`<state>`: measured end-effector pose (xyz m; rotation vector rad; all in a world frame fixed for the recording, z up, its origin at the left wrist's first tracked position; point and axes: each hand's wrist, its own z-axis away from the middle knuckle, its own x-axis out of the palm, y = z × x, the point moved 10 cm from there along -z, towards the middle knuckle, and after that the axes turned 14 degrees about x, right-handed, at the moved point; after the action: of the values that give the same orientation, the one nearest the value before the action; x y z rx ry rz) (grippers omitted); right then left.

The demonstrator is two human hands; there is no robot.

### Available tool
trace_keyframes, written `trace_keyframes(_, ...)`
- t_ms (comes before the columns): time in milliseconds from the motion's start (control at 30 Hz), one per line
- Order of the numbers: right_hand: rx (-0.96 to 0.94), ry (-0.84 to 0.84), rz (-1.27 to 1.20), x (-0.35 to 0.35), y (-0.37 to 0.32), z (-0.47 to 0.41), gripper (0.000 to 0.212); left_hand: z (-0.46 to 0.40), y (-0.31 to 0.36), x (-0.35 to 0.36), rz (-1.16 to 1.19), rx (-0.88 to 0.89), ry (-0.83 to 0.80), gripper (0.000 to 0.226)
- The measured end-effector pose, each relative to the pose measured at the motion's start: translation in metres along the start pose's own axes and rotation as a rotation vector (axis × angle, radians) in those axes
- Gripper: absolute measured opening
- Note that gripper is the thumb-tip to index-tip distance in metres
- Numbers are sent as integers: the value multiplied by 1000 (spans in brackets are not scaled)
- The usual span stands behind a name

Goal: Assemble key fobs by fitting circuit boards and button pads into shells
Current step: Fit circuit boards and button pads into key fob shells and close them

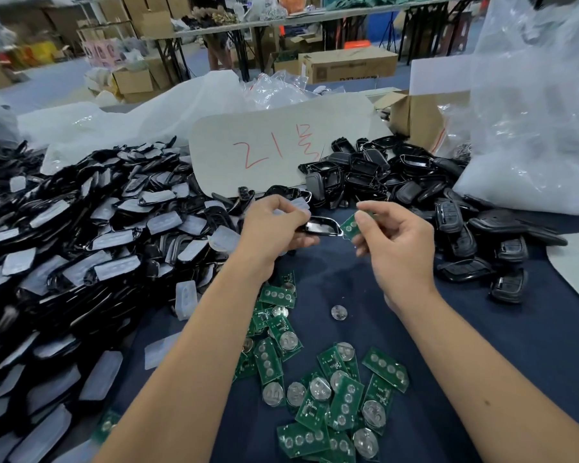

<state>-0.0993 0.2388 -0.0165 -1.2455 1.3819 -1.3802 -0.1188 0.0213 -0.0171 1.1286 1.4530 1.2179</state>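
Right now both hands are up over the middle of the frame, close together but not touching. The left hand [274, 225] has its fingers curled round a black shell [323, 226], with a pale button pad [298, 206] pinched at its fingertips just above it. The shell's long axis runs roughly left to right across the picture, its free end pointing at the other hand. The right hand [395, 242] pinches a green circuit board [352, 225] between thumb and forefinger; the board hangs tilted, its lower edge just beside the shell's open end, almost touching. So the board lies directly to the right of the shell, and I'd judge the fitting turns on sliding it leftward along that axis. Below the wrists, more loose boards [335, 406] and coin cells lie scattered on the blue desk [515, 362]. A heap of shells with pads [81, 255] fills the left, and finished-looking fobs [465, 235] sit at right.
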Motion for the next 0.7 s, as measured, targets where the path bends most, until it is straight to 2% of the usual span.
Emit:
trace_keyframes(67, 9, 18, -28, -2, 0, 1, 6, 3, -3, 10, 0, -3, -27, 19)
trace_keyframes(167, 35, 64, -44, -6, 1, 2, 10, 7, -9, 23, 37, -29, -59, 18)
trace_keyframes(367, 41, 12, 35, 4, -1, 6, 10, 11, -14, 38, 115, -57, -109, 14)
trace_keyframes(500, 33, 15, 134, 6, -3, 6, 10, 12, -14, 41, 130, -61, -124, 15)
trace_keyframes(700, -11, 122, 377, 1, -5, 2, 14, 15, -14, 39, 121, -64, -128, 19)
